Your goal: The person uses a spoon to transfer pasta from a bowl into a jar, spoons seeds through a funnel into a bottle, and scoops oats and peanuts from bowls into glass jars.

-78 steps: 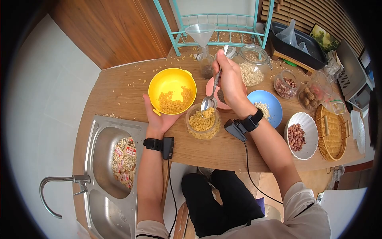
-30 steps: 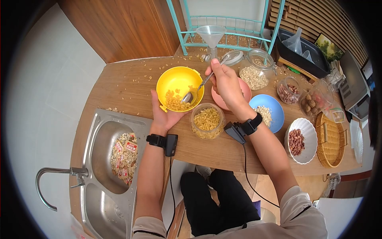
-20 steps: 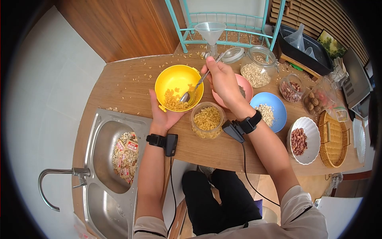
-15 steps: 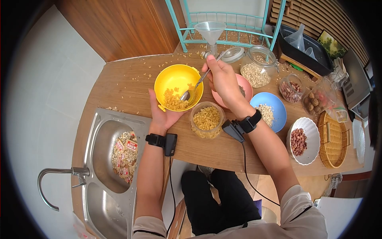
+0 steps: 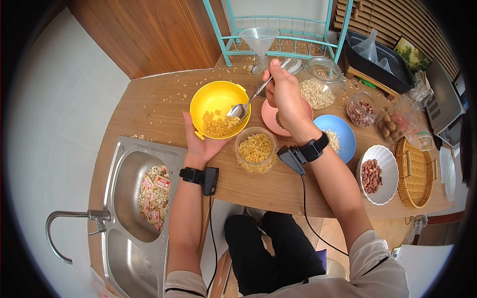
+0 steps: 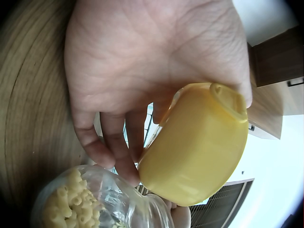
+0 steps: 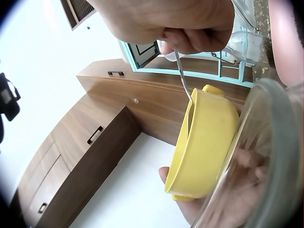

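Observation:
My left hand [image 5: 202, 150] holds a yellow bowl [image 5: 218, 94] from its near side, thumb along the left wall and fingers beneath. Elbow macaroni [image 5: 215, 124] lies in the lower part of the tilted bowl. With my right hand [image 5: 288, 97] I grip a metal spoon [image 5: 259, 88] by its handle. The spoon's head is just inside the bowl's right rim, with a few macaroni pieces at it. In the right wrist view the spoon [image 7: 182, 73] dips behind the yellow wall. A clear round tub [image 5: 275, 149] of macaroni stands right beside the bowl.
Behind my right hand sit a pink plate [image 5: 271, 115], a funnel [image 5: 259, 39] in a bottle, and a jar of oats [image 5: 315, 92]. To the right are a blue plate [image 5: 346, 131], a white bowl [image 5: 390, 169] of peanuts and a wicker basket [image 5: 412, 174]. A sink [image 5: 124, 179] is left.
The spoon moved from over the clear tub into the yellow bowl, down to the macaroni there. Since then it has risen up and right to the bowl's right rim.

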`<act>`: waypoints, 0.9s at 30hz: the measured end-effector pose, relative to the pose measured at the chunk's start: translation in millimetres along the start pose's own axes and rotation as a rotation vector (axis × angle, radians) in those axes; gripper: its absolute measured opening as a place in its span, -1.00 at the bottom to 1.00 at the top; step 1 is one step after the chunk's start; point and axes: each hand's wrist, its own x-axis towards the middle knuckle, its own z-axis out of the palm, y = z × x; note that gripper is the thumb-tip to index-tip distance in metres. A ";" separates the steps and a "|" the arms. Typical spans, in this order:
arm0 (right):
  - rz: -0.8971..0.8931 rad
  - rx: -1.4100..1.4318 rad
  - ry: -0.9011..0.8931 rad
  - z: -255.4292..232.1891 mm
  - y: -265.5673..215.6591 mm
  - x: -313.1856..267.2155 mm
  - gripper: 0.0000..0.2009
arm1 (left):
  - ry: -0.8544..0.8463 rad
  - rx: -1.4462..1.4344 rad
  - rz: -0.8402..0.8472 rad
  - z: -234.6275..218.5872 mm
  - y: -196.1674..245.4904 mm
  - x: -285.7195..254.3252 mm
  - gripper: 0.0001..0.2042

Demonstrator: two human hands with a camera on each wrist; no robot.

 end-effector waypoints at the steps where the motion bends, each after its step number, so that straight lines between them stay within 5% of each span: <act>1: 0.006 0.014 -0.005 -1.5 -1.0 0.5 -0.57 | 0.006 -0.002 0.000 0.6 -0.2 0.1 0.02; 15: 0.073 0.146 -0.079 -13.7 -9.3 5.4 -0.60 | 0.009 -0.024 -0.013 -0.2 -0.6 0.6 0.02; 27: 0.039 -0.005 -0.084 -8.1 -9.2 1.5 -0.56 | 0.025 -0.021 0.000 3.2 -0.6 -1.0 0.01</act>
